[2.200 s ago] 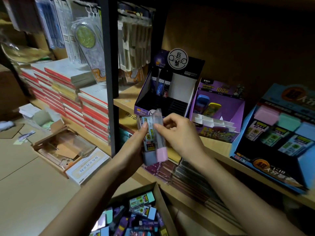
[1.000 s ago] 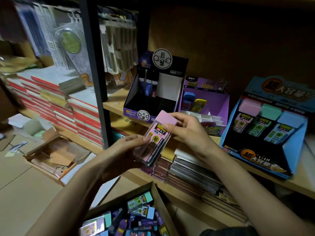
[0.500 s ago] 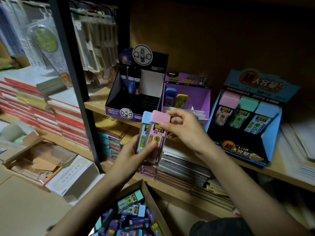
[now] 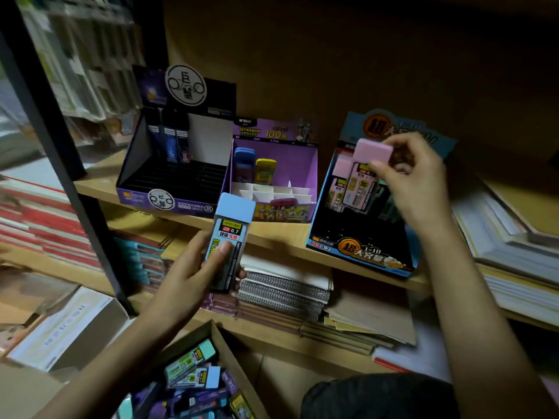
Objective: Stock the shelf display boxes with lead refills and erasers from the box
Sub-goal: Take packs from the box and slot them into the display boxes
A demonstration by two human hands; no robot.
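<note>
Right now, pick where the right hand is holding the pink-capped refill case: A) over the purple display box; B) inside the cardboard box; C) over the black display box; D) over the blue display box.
D: the right hand pinches the pink-capped refill case by its cap over the blue display box, at its left side, next to another pink-capped case standing there.

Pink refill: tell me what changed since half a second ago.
The right hand carried the pink refill up and rightward, away from the left hand, to the blue display, still pinching its top. The left hand keeps the blue refill; the display stayed put.
</note>
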